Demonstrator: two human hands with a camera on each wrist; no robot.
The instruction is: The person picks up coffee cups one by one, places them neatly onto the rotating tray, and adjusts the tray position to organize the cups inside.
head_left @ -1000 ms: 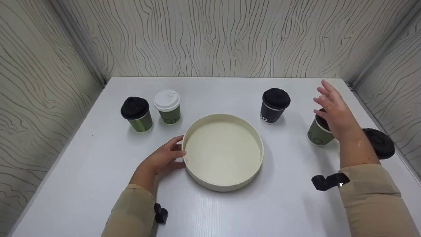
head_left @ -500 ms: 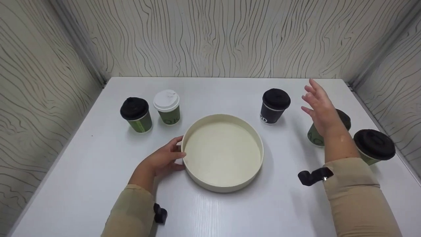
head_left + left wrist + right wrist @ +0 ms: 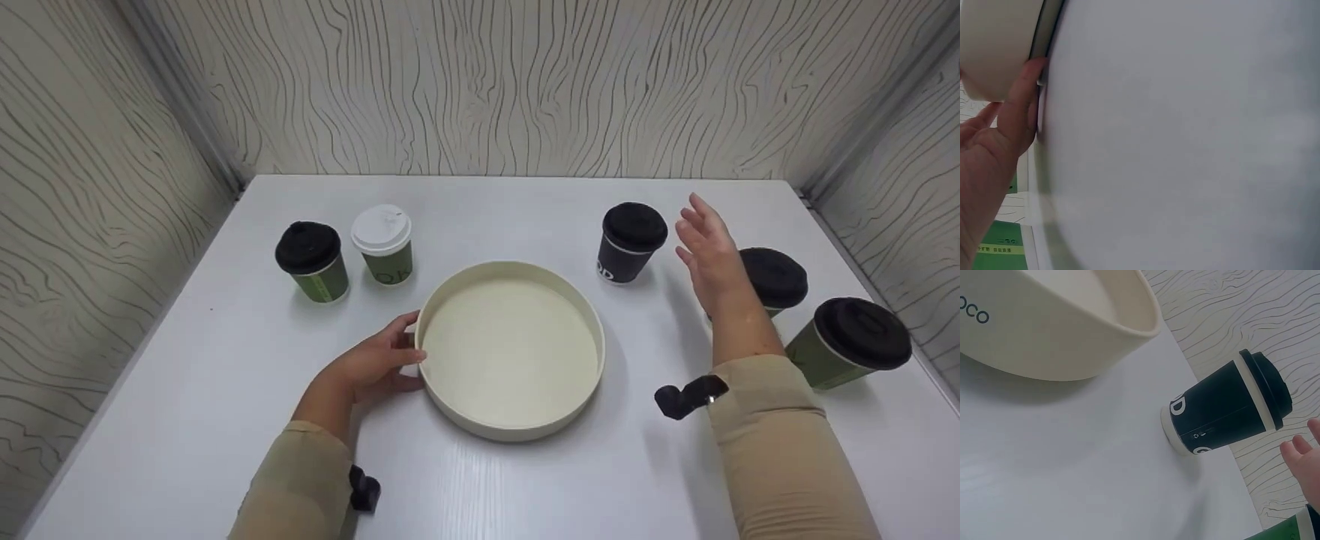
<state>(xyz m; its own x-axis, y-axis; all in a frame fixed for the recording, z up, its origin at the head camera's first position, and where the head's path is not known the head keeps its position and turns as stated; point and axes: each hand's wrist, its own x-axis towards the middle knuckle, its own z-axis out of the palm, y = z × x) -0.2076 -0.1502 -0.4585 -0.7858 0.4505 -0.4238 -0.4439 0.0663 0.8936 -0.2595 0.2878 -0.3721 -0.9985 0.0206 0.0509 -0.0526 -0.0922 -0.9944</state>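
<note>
Cup [image 3: 628, 246], dark-bodied and upright, stands beyond the round tray [image 3: 510, 349], to its right, tray-side of the nearer right hand [image 3: 709, 255], fingers slightly apart; left hand [image 3: 373, 361] pinches tray.

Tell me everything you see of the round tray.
The round tray is cream-coloured and shallow, with a flat floor and low wall; the material looks smooth, perhaps plastic. Dark lettering ending in "co" shows on its outer wall in the right wrist view. It sits open side up near the middle of the white table, with nothing inside. The left hand grips its left side, thumb at the rim.
</note>
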